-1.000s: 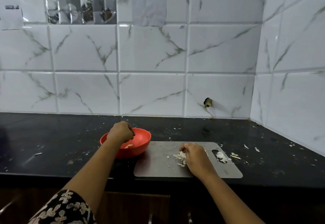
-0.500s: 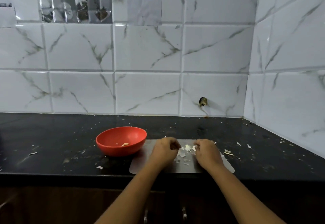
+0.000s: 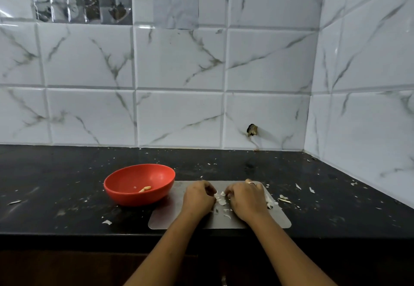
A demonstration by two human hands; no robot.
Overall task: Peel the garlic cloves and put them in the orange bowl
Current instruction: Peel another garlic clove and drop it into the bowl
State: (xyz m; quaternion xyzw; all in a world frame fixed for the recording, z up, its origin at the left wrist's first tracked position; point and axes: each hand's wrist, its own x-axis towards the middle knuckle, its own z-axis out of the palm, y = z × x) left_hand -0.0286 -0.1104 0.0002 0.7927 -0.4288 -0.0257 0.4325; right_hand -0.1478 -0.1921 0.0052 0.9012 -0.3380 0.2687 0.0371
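Peeling | left grip (image 3: 198, 197), right grip (image 3: 246, 200) curled over skins (image 3: 221, 201), hold unseen | risk: slick clove may squirt past board (image 3: 275, 218), missing bowl (image 3: 139, 198) left of grips

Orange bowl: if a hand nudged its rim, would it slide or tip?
The orange bowl looks like thin plastic holding one peeled clove, so it is probably light and would slide on the glossy counter. Its rounded wall suggests it may rock.

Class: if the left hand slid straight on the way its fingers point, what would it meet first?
Likely the garlic scraps on the cutting board just ahead of the left hand, then the right hand right behind them; depth is unclear.
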